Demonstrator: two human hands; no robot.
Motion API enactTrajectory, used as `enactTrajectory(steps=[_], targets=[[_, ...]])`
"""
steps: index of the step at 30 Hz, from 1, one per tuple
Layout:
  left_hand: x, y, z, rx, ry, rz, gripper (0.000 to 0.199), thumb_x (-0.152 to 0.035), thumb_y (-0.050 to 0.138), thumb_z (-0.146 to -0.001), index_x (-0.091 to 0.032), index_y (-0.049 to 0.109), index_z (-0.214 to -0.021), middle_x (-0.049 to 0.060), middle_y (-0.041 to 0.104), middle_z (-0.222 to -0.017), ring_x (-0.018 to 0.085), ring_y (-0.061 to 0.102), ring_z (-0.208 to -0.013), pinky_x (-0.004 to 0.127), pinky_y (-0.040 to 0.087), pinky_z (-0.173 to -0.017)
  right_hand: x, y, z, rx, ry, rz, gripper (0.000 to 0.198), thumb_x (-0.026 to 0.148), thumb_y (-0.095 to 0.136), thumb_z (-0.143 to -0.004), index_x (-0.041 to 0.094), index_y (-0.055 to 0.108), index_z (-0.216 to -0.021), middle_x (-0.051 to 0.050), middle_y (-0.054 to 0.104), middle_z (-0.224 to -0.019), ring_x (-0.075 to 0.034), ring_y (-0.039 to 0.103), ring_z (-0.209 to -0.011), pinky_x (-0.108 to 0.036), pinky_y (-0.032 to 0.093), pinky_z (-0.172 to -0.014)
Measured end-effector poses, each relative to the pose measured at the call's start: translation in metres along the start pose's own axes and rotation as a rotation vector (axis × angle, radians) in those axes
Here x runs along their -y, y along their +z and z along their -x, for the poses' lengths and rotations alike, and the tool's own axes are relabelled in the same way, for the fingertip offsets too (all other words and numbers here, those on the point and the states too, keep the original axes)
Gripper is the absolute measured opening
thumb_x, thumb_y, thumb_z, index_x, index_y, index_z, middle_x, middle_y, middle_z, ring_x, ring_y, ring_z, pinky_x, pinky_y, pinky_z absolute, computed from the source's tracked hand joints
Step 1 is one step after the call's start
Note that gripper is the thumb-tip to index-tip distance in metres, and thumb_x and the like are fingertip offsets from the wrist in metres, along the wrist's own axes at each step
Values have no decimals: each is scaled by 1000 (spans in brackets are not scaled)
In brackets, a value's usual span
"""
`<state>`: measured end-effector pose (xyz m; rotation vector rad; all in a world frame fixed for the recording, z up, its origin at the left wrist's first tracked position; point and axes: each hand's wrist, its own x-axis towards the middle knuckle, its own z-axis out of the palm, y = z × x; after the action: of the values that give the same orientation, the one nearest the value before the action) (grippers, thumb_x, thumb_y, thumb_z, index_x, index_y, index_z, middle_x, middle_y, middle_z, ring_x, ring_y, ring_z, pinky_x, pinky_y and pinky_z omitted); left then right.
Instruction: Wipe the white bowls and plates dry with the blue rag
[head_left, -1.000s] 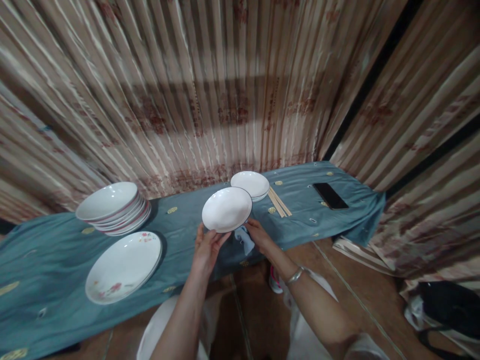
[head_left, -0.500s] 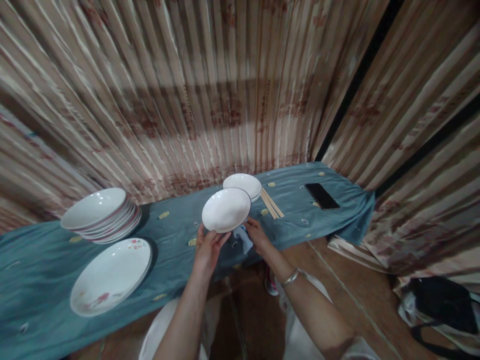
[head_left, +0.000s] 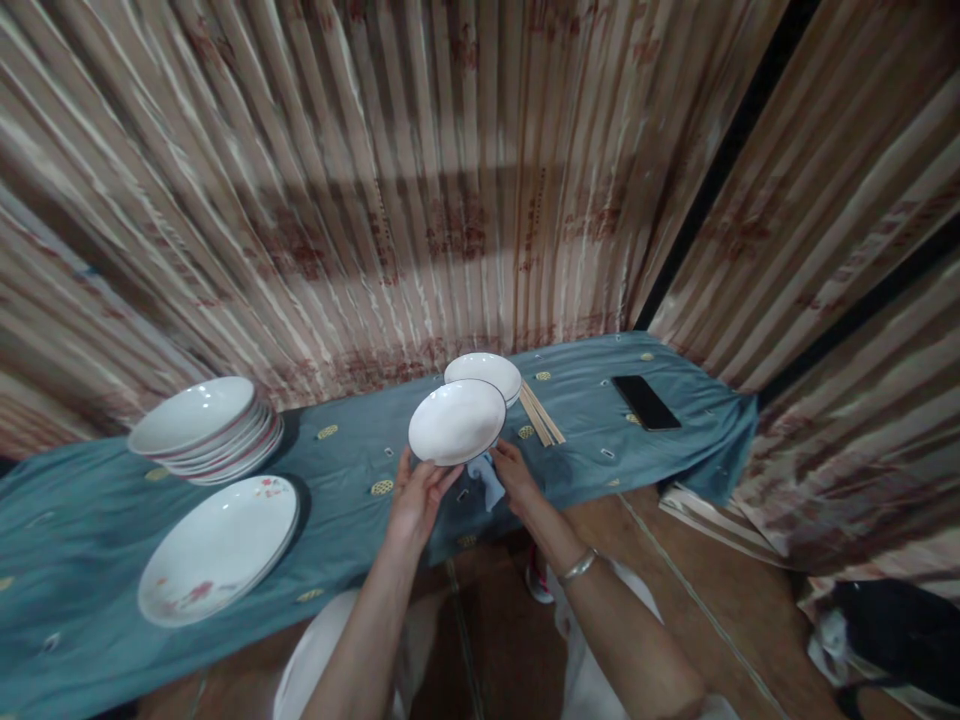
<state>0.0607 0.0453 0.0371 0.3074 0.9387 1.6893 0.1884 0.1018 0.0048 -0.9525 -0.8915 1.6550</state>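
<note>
Head view: round, shallow dish (head_left: 457, 422) of glossy white ceramic with thin dark rim, tilted above the teal-clothed tabletop (head_left: 341, 495). Left hand (head_left: 421, 492) gripping its near edge; right hand (head_left: 514, 474) closed on crumpled, soft blue cloth (head_left: 487, 482) at its right edge. Beyond both hands, smooth white dishes (head_left: 484, 371), stacked; right of these, slender wooden chopsticks (head_left: 541, 414). Left of left hand, flower-printed plates (head_left: 221, 548). Ahead, pleated curtain (head_left: 420, 130), reddish print too blurred to read.
</note>
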Motion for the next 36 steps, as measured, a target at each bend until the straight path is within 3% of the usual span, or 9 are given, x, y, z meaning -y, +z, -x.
enactTrajectory(steps=[7, 15, 20, 23, 26, 29, 33, 36], targets=[[0, -1, -1, -14, 1, -10, 45, -4, 67, -66, -24, 49, -102, 0, 72, -88, 23, 72, -84, 54, 49, -93, -1, 0, -2, -16, -66, 35, 31, 44, 68, -56, 21, 68, -78, -1, 71, -73, -22, 64, -79, -32, 48, -71], [-1, -10, 4, -69, -21, -18, 40, -2, 62, -69, -23, 48, -99, 1, 73, -82, 20, 72, -76, 53, 51, -92, 0, 8, 3, -29, -91, 74, 31, 41, 61, -65, 20, 70, -84, -2, 74, -89, -22, 62, -95, -32, 46, -85], [-3, -22, 2, -83, -36, -29, 42, -3, 63, -69, -24, 46, -102, 2, 72, -95, 21, 72, -83, 52, 51, -93, 2, 10, 1, -85, 17, -42, 41, 56, 54, -73, 21, 69, -87, -4, 73, -91, -25, 62, -103, -36, 49, -85], [-5, -27, 1, -95, -47, -45, 47, -5, 66, -69, -24, 45, -106, 5, 71, -99, 22, 72, -84, 53, 51, -92, 5, 12, 4, -105, -21, -32, 45, 61, 56, -74, 23, 69, -94, -4, 72, -99, -24, 59, -111, -35, 47, -90], [-7, -30, 2, -95, -42, -54, 48, -5, 67, -68, -23, 46, -107, 5, 71, -95, 24, 72, -82, 55, 51, -90, 6, 14, 8, -92, -9, 57, 40, 52, 68, -65, 22, 69, -91, -3, 72, -96, -24, 60, -107, -32, 46, -89], [-8, -34, 3, -74, -32, -93, 44, -7, 68, -68, -23, 50, -106, 4, 72, -91, 22, 72, -80, 54, 51, -91, 5, 15, 10, -166, 25, 130, 29, 44, 67, -63, 22, 68, -83, -1, 71, -89, -23, 61, -96, -29, 46, -81], [-8, -40, 4, -82, 2, -164, 44, -10, 72, -67, -23, 57, -106, 7, 68, -110, 26, 66, -103, 55, 46, -99, 1, 12, 6, -228, 9, 203, 21, 42, 61, -67, 23, 64, -76, -1, 68, -84, -21, 59, -89, -28, 45, -73], [-9, -41, 8, -156, 157, -271, 52, -10, 78, -63, -27, 60, -109, 6, 56, -135, 26, 44, -133, 48, 32, -111, 2, 11, 3, -213, -10, 215, 22, 42, 59, -68, 22, 62, -75, -1, 66, -79, -21, 58, -85, -28, 44, -71]])
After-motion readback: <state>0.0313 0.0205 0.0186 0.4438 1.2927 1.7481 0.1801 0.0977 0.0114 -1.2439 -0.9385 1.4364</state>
